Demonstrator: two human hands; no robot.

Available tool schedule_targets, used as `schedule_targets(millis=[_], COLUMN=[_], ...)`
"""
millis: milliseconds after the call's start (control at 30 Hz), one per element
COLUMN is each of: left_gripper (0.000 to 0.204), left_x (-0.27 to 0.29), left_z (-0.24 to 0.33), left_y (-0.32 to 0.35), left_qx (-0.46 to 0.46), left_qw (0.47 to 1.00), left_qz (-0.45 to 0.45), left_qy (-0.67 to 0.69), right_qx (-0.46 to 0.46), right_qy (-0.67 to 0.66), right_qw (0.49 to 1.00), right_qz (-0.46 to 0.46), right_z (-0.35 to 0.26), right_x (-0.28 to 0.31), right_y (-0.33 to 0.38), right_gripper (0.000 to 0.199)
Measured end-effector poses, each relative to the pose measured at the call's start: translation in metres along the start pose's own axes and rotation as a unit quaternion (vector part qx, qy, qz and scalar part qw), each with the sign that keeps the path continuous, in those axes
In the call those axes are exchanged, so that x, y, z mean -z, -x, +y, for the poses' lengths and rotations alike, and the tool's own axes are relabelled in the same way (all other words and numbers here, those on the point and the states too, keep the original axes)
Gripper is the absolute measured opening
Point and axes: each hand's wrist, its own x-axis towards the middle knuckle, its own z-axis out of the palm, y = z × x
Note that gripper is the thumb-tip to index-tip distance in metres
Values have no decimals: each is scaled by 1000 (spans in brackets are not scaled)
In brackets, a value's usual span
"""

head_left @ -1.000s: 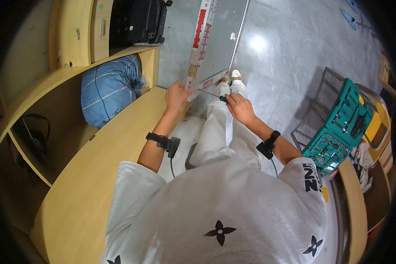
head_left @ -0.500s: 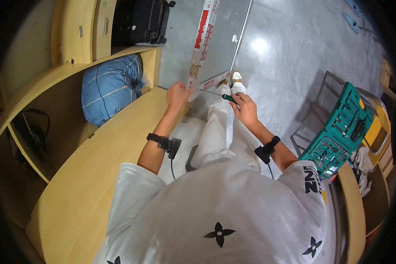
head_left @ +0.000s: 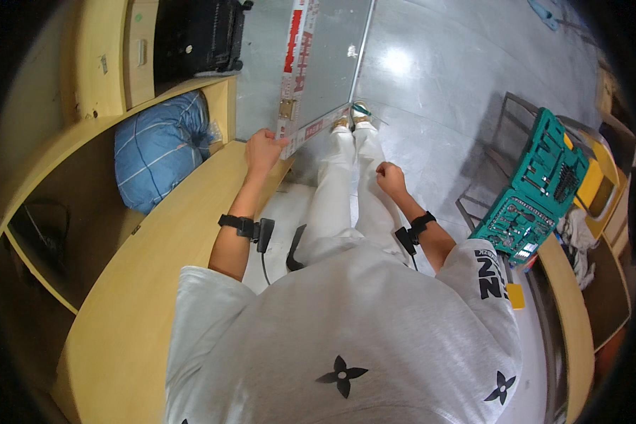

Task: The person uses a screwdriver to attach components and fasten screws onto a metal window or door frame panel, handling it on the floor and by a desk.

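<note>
My left hand [head_left: 264, 151] is closed at the near corner of a large grey framed panel [head_left: 330, 63], fingertips on its frame. Red-and-white printed film covers the frame edge [head_left: 293, 53], which carries a small brass-coloured metal piece [head_left: 287, 109]. Over my right thigh, my right hand [head_left: 391, 178] is curled, with nothing visible in it. A green-handled screwdriver [head_left: 362, 109] shows by my white shoes [head_left: 361, 119], beyond the right hand's reach; whether it rests on a shoe or the floor I cannot tell.
To the left runs a pale wooden cabinet [head_left: 169, 233] with a blue checked bundle [head_left: 164, 150] in an opening. A black suitcase [head_left: 205, 35] stands beyond. On the right, a green tool case [head_left: 533, 187] lies open by a yellow folding chair [head_left: 599, 177].
My right hand has let go of the screwdriver and drawn back toward my thigh. The screwdriver has gone down to my shoes. My left hand stays at the panel's corner.
</note>
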Motion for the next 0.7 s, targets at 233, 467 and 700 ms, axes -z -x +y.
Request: schedule_targets(millis=[233,467,700], left_gripper=[39,35,32], left_x=[-5,-9,-23], left_z=[-10,-13,-30], left_y=[-9,-5,1], left_qx=[5,-20,-56], left_qw=[999,1000,997], left_qz=[-32,-20,43], left_qy=[-15,-3,19], right_qx=[-142,-143,-87], right_qy=[-12,-126,104], right_qw=[987,979,990], right_qz=[-72,-77,-44], right_z=[47,71,157], right_x=[15,42,138], right_y=[16,-37,-141], right_gripper=[20,17,22])
